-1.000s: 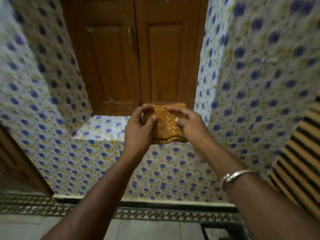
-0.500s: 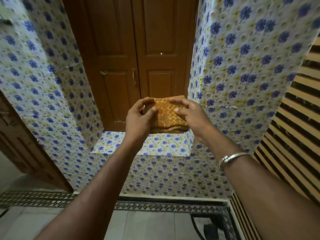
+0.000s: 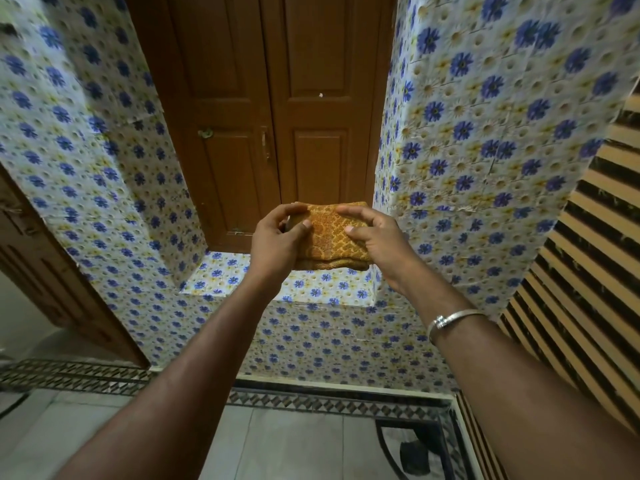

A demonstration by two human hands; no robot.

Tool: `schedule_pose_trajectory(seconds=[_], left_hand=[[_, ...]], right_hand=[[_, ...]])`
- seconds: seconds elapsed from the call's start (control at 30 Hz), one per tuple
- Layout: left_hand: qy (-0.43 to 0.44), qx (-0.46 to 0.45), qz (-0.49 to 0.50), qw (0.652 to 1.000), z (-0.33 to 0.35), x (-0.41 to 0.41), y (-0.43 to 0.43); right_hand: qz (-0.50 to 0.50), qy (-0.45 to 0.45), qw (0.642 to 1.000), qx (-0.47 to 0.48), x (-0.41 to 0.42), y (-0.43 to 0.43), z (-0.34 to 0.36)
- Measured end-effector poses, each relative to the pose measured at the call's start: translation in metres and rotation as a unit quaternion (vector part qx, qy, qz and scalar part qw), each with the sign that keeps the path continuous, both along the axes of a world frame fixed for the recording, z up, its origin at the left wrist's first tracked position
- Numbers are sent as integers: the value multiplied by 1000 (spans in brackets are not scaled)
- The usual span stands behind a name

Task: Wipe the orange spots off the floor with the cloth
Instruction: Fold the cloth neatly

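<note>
Hands grip a folded orange-yellow cloth (image 3: 332, 237) from either side, held up in the air in front of the person. The left hand (image 3: 277, 244) curls round its left end, thumb pressed on the near face and fingers wrapped over the top edge. The right hand (image 3: 377, 244) pinches the right end the same way, thumb on the front and fingers over the top. The cloth is folded into a thick pad with a woven, scale-like pattern; its stacked lower edges show between the two wrists, and it touches nothing but the hands. A silver bracelet (image 3: 450, 320) sits on the right forearm. Behind the cloth a recess (image 3: 180, 202) opens in the wall (image 3: 485, 150), closed at the back by a pair of brown wooden shutters (image 3: 263, 98), with a flat ledge (image 3: 235, 275) at its base just below and beyond the cloth. Recess sides, ledge and the wall around them all wear a covering (image 3: 69, 150) printed with blue flowers. To the right a panel (image 3: 581, 289) of tan and dark stripes runs up the edge of view; to the left a brown wooden frame (image 3: 52, 271) slants along the wall. Open air lies under the forearms down to the floor (image 3: 294, 445) of pale grey tile, where a band (image 3: 329, 405) of small diamond-pattern tiles runs along the foot of the wall. A dark-outlined motif (image 3: 412, 452) marks the floor at lower right, partly hidden by the right arm.
</note>
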State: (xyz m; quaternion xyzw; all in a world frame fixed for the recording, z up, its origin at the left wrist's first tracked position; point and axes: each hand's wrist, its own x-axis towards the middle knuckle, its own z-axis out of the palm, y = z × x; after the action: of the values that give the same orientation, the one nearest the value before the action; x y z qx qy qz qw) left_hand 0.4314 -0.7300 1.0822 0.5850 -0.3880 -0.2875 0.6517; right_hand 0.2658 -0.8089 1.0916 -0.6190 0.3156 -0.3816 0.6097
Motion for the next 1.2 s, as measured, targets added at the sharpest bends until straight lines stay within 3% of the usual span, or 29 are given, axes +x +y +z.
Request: schedule_pose_trajectory(seconds=[0.43, 0.8, 1.2], left_hand=[[-30, 86, 31, 995, -93, 79, -92], [-127, 203, -18, 971, -207, 176, -249], [-118, 323, -25, 939, -346, 217, -337]], right_hand=[[85, 146, 985, 44, 71, -96, -81], [-21, 244, 968, 62, 178, -234, -203], [-9, 329, 943, 46, 212, -310, -345]])
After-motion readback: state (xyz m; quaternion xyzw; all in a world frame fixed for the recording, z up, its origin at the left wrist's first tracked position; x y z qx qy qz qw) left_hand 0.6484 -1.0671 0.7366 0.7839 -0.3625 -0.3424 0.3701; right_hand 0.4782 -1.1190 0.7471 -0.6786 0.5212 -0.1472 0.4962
